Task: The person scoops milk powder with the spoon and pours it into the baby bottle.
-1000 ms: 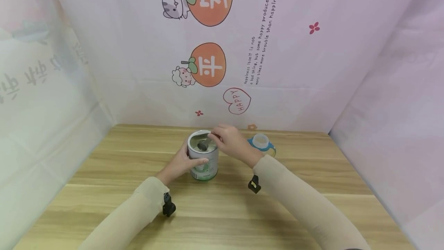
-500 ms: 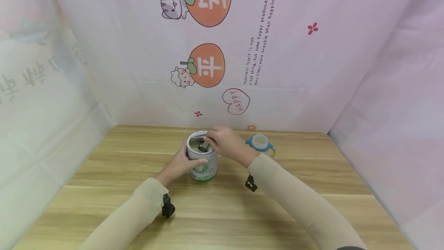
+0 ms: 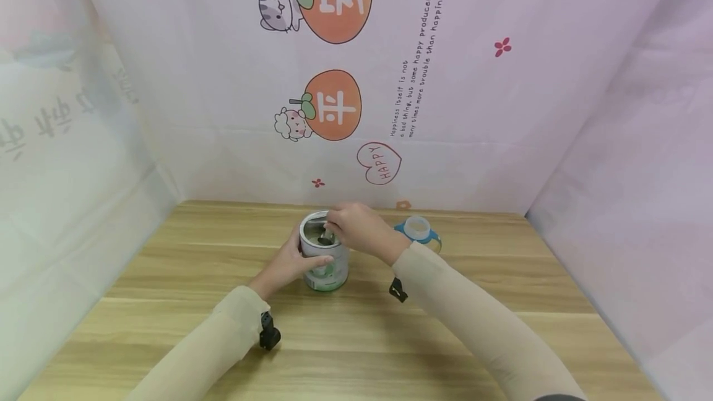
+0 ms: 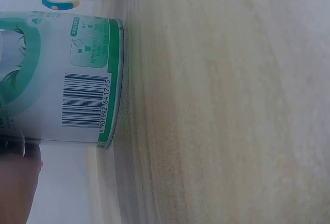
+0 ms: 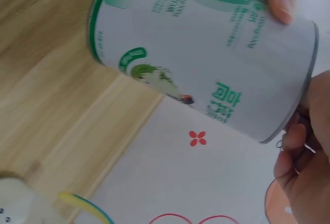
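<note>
A white and green tin (image 3: 328, 271) stands upright on the wooden table, its top open and pale contents inside. My left hand (image 3: 288, 263) grips it from the left, with the thumb across the front. Over the right side of the rim, my right hand (image 3: 359, 228) pinches a spoon (image 3: 325, 239) by its handle; the dark bowl sits inside the opening. In the right wrist view the curled fingers (image 5: 296, 152) are at the tin's rim, and the spoon is hidden. The barcode side of the tin (image 4: 85, 100) fills part of the left wrist view.
Right of the tin and behind my right forearm stands a cup (image 3: 418, 228) with a translucent top and a blue and yellow handle. The wooden table (image 3: 345, 351) ends at a printed white cloth (image 3: 250, 166) behind, with cloth walls on both sides.
My right hand has shifted slightly left over the tin, and the spoon has tipped more upright and sits lower in the opening. The left hand keeps its hold on the tin.
</note>
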Tool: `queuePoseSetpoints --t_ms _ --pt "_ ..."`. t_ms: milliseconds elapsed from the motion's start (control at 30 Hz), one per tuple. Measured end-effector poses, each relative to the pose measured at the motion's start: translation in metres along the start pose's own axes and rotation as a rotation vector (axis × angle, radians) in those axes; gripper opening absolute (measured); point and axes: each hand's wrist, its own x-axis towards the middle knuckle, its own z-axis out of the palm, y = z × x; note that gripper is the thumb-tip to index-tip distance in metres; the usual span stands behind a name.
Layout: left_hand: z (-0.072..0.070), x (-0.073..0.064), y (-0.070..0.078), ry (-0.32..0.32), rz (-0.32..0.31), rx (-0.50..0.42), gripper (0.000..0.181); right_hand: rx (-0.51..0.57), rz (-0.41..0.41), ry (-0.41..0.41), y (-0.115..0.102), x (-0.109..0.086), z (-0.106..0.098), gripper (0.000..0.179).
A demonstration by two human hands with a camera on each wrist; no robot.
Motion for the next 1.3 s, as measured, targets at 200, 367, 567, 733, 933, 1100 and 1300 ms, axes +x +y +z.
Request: queuePoseSetpoints --t_ms 200,367,567,733,933,1100,1300 --pt "0.000 0.001 -0.002 -0.010 0.003 -0.001 0.092 -0.003 0.012 -0.100 -0.006 0.005 -0.005 0.013" --pt "-0.001 0.002 -0.002 -0.011 -0.004 0.007 0.092 0.014 0.017 -0.133 -0.006 0.006 -0.007 0.013" --pt "0.000 0.001 -0.001 -0.018 0.002 0.010 0.093 0.060 0.031 -0.165 -0.006 0.007 -0.006 0.016" --pt "0.000 0.000 0.000 -0.017 0.015 0.002 0.091 0.091 0.054 -0.197 -0.005 0.010 -0.002 0.021" --pt "0.000 -0.001 0.000 -0.019 0.026 0.004 0.090 0.114 0.110 -0.222 -0.006 0.012 0.000 0.027" --pt "0.000 -0.003 0.001 -0.023 0.018 0.001 0.089 0.146 0.157 -0.225 -0.010 0.012 0.000 0.033" --pt "0.001 -0.001 0.001 -0.024 0.027 -0.002 0.089 0.190 0.176 -0.200 -0.009 0.011 0.001 0.035"
